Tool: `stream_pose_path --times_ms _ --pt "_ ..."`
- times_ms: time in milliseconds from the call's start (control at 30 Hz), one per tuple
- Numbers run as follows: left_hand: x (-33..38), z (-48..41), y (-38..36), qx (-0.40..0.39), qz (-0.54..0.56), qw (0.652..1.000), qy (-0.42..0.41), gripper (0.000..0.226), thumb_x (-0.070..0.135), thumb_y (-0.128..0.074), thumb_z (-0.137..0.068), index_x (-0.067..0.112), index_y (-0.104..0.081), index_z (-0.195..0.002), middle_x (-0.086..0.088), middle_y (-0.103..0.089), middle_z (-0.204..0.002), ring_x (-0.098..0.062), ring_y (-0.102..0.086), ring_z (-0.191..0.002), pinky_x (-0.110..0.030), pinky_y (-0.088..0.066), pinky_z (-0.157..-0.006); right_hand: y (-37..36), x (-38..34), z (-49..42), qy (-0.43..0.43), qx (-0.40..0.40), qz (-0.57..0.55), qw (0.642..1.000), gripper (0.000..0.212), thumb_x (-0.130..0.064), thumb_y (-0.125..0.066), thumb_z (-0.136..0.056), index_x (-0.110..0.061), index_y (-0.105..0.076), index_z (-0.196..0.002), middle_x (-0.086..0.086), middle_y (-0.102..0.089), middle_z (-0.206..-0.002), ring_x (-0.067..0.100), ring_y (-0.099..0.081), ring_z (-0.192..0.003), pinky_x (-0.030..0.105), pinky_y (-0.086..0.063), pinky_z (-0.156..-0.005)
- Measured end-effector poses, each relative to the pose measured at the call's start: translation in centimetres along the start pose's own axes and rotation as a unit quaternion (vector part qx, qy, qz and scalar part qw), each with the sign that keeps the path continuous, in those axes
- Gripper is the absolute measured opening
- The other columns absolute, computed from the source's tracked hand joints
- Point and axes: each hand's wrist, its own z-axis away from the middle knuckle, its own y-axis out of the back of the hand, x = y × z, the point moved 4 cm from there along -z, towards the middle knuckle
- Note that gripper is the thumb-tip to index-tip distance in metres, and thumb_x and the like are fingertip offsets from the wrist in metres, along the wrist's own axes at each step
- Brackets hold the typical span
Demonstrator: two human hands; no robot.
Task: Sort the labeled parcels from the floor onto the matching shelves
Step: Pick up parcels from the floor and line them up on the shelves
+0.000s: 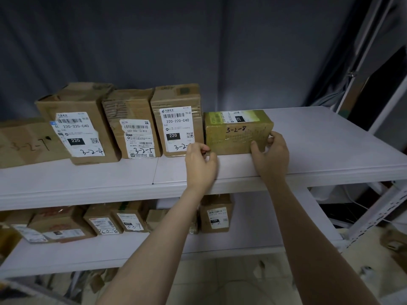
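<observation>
Parcel 3-2-8, the yellow-green taped box [237,133], sits mid-frame on the white upper shelf [308,146]. Right hand [272,150] grips its corner, left hand [199,160] loosely curled, holding nothing. Probably best nudged flush beside the brown 3-2 box [176,119].

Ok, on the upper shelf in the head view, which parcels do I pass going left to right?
Parcel 3-2-7 → parcel 3-2-4 → parcel 3-2-5 → parcel with its number partly hidden by the left hand → parcel 3-2-8, with the right hand at its right end.
</observation>
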Motion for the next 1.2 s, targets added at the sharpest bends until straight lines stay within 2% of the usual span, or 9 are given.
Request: stream_pose_path --times_ms 133,300,400,600,700,800,967,1100,1200 --pt "0.4 0.2 0.1 0.009 0.002 1.000 -0.010 0.009 0.004 -0.060 -0.084 0.009 -0.057 -0.090 -0.005 -0.050 -0.099 -0.018 -0.052 -0.088 -0.024 -0.046 -0.079 0.3 0.4 0.0 -0.014 0.046 -0.018 0.999 0.059 -0.034 -0.073 -0.084 -0.007 -0.048 -0.129 0.010 -0.057 -0.116 0.020 -0.057 -0.102 0.029 -0.048 -0.079" --pt "0.5 0.3 0.1 0.004 -0.004 1.000 -0.022 0.010 0.005 -0.057 -0.088 0.010 -0.054 -0.079 -0.006 -0.050 -0.091 -0.014 -0.046 -0.079 -0.011 -0.035 -0.069 1.0 0.2 0.5 0.015 0.111 -0.026 0.993 0.032 -0.024 -0.071 -0.083 -0.006 -0.050 -0.099 0.007 -0.052 -0.094 0.023 -0.054 -0.084 0.014 -0.035 -0.065" --pt "0.5 0.3 0.1 0.002 -0.008 0.999 -0.036 0.021 0.006 -0.051 -0.094 0.010 -0.052 -0.074 -0.005 -0.050 -0.086 -0.013 -0.043 -0.079 -0.008 -0.032 -0.069 1.4 -0.3 0.9 0.058 0.126 -0.025 0.990 0.020 -0.018 -0.066 -0.083 -0.006 -0.049 -0.086 0.004 -0.047 -0.083 0.023 -0.048 -0.077 0.018 -0.030 -0.060" --pt "0.4 0.7 1.6 0.047 0.028 0.997 -0.056 0.026 0.011 -0.040 -0.100 0.013 -0.051 -0.077 0.000 -0.055 -0.072 -0.018 -0.051 -0.069 -0.030 -0.037 -0.063 1.1 -1.0 1.1 0.102 0.121 0.023 0.987 0.018 -0.017 -0.063 -0.080 -0.014 -0.051 -0.067 0.005 -0.053 -0.063 0.020 -0.047 -0.069 0.032 -0.041 -0.054" --pt "-0.5 1.0 4.0 0.065 0.029 0.995 -0.066 0.022 0.012 -0.038 -0.099 0.013 -0.052 -0.081 0.000 -0.056 -0.071 -0.021 -0.055 -0.068 -0.036 -0.044 -0.063 0.2 -2.8 2.3 0.136 0.105 0.007 0.985 0.010 -0.012 -0.062 -0.075 -0.014 -0.054 -0.069 0.004 -0.055 -0.062 0.021 -0.049 -0.069 0.031 -0.041 -0.057" --pt "-1.5 0.9 7.1 0.088 0.008 0.993 -0.080 0.020 0.011 -0.041 -0.100 0.012 -0.053 -0.083 -0.002 -0.057 -0.073 -0.020 -0.055 -0.068 -0.037 -0.044 -0.064 -2.5 -6.4 5.6 0.225 0.083 -0.047 0.970 0.007 -0.007 -0.063 -0.072 -0.012 -0.058 -0.072 0.001 -0.056 -0.065 0.022 -0.051 -0.069 0.031 -0.040 -0.058" --pt "-4.2 2.4 13.7 0.119 -0.075 0.987 -0.082 0.019 0.016 -0.042 -0.099 0.009 -0.053 -0.084 -0.004 -0.060 -0.074 -0.023 -0.056 -0.069 -0.040 -0.045 -0.063 -8.7 -12.4 13.7 0.305 0.024 -0.128 0.943 0.014 0.001 -0.067 -0.070 -0.009 -0.058 -0.071 0.001 -0.056 -0.068 0.024 -0.052 -0.071 0.036 -0.043 -0.063" --pt "-7.9 6.2 21.5 0.159 -0.156 0.974 -0.033 0.019 0.020 -0.042 -0.099 0.014 -0.052 -0.084 0.006 -0.055 -0.073 -0.018 -0.054 -0.065 -0.036 -0.042 -0.058 -13.6 -16.3 20.5 0.342 -0.085 -0.165 0.921 0.012 -0.004 -0.067 -0.073 -0.012 -0.058 -0.071 -0.002 -0.059 -0.069 0.022 -0.052 -0.072 0.039 -0.045 -0.065" --pt "-11.4 10.8 28.5 0.199 -0.217 0.955 0.040 0.021 0.025 -0.040 -0.100 0.016 -0.049 -0.083 0.004 -0.053 -0.072 -0.020 -0.052 -0.064 -0.036 -0.038 -0.057 -16.6 -19.8 26.0 0.364 -0.166 -0.201 0.894 0.010 -0.004 -0.064 -0.071 -0.012 -0.058 -0.068 -0.002 -0.059 -0.066 0.024 -0.052 -0.071 0.040 -0.046 -0.066"
